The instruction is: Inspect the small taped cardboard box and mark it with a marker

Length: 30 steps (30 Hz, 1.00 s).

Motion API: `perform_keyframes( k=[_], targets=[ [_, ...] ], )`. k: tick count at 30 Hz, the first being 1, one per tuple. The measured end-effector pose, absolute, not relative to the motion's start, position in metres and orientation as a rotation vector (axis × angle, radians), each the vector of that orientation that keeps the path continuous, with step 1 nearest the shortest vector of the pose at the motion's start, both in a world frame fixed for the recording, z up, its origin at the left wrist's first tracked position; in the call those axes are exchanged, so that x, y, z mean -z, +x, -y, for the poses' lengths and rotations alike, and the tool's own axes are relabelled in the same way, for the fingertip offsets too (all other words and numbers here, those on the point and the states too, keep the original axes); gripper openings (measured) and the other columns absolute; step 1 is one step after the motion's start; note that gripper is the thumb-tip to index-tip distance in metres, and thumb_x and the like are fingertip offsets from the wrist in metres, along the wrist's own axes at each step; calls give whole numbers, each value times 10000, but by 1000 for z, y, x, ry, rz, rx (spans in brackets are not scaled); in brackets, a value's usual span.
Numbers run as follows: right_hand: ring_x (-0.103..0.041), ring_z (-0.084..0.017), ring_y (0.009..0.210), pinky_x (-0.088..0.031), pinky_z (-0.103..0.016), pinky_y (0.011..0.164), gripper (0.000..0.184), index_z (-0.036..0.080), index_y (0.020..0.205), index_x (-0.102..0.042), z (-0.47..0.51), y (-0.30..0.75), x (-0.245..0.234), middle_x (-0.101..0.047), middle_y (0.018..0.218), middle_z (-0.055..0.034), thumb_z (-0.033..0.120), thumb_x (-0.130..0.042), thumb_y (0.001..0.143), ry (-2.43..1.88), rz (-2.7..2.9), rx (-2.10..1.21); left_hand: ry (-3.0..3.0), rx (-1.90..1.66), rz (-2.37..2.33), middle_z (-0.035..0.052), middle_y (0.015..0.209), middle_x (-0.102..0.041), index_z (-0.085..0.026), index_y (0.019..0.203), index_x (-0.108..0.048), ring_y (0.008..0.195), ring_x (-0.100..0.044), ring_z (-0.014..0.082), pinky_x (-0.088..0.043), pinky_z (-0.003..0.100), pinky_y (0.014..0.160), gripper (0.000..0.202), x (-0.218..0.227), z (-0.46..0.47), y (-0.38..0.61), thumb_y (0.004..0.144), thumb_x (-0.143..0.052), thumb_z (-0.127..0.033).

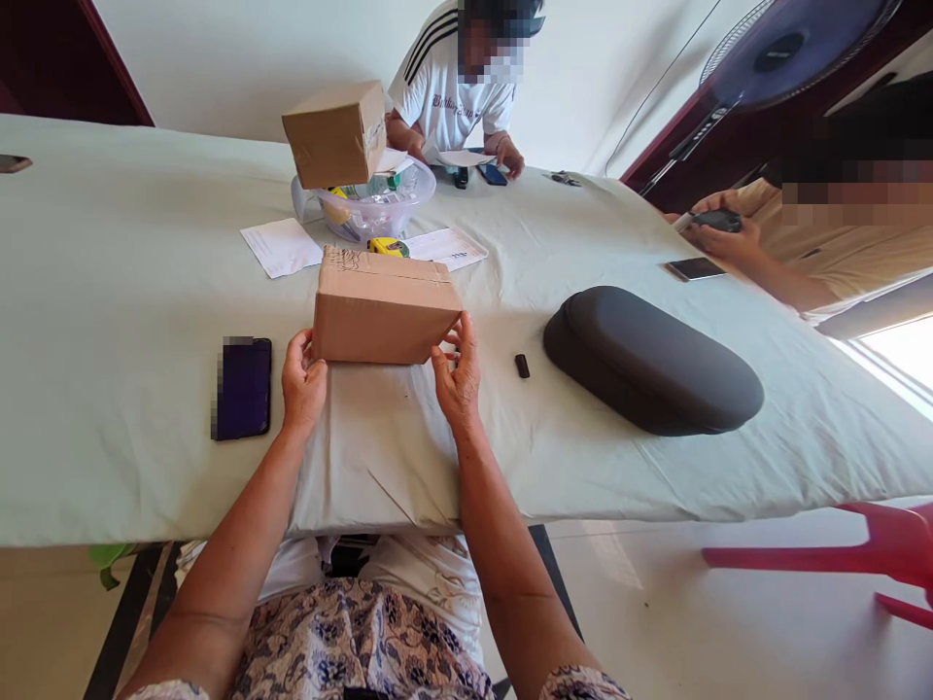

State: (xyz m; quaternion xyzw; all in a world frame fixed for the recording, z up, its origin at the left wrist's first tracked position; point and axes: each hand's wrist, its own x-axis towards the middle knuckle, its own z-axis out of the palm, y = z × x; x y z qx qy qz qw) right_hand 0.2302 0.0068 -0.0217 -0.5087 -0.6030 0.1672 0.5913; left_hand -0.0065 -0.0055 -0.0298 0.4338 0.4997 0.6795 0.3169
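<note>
Cardboard box (386,316), rectangular; left fingers (295,352), right fingers (467,337) holding opposite ends; wrinkled pale cloth (117,292) below.

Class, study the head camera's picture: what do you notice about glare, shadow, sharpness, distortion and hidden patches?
In the head view, the cardboard box, left hand and right hand look fairly sharp; glare burns out a white patch at the right edge; the fan looks stretched, with soft shadow on the wall left of it; mosaic blocks cover parts of the person in white.
</note>
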Motion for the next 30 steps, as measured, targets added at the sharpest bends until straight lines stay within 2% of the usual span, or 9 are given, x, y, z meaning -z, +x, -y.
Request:
perform_keyframes(
  k=[5,11,16,19,23,25,30],
  targets=[
    [-664,-182,1059,-562,-314,774,575,349,1480,-440,-4,226,20,-636,1341,-95,337,-598,926,-1132,1394,-474,1116,-1759,-1325,118,1257,-681,-226,1229,-604,1241,-647,291,-476,464,1129,599,28,6,-5,743,-818,-503],
    [-672,-164,1001,-547,-264,678,503,347,1419,-496,4,222,19,-658,1210,-70,303,-603,929,-1079,1446,-431,1156,-1659,-1429,153,1345,-638,-205,1300,-558,1320,-592,305,-429,489,1170,690,22,12,-3,804,-711,-660],
    [-666,-125,865,-537,-237,631,313,314,1271,-570,9,218,18,-659,1022,-22,305,-580,958,-1002,1447,-333,1226,-1655,-1463,181,1473,-560,-223,1548,-317,1371,-557,306,-407,491,1183,912,14,17,-7,846,-614,-723],
    [-636,-108,764,-530,-228,604,242,302,1187,-592,12,215,16,-633,889,14,284,-617,947,-923,1473,-285,1265,-1708,-1412,174,1598,-431,-228,1567,-303,1497,-418,307,-321,482,1249,922,11,16,-8,854,-579,-744],
    [-603,-94,667,-534,-222,587,365,301,1297,-557,17,211,13,-609,779,47,258,-629,942,-844,1534,-295,1296,-1694,-1399,112,1722,-211,-284,1615,-215,1604,-194,278,-173,454,1311,968,11,17,-8,848,-618,-716],
    [-601,-94,659,-540,-222,592,416,295,1346,-547,19,209,11,-606,758,51,263,-632,940,-835,1550,-320,1306,-1668,-1438,120,1737,-149,-268,1631,-170,1614,-150,276,-139,454,1317,1028,11,17,-8,833,-632,-722],
    [-593,-87,612,-543,-213,580,387,292,1302,-593,22,207,8,-614,716,62,259,-664,924,-809,1581,-368,1380,-1615,-1512,128,1743,-105,-274,1644,-130,1619,-110,296,-121,493,1313,1071,12,16,-9,820,-645,-724]
  ],
)
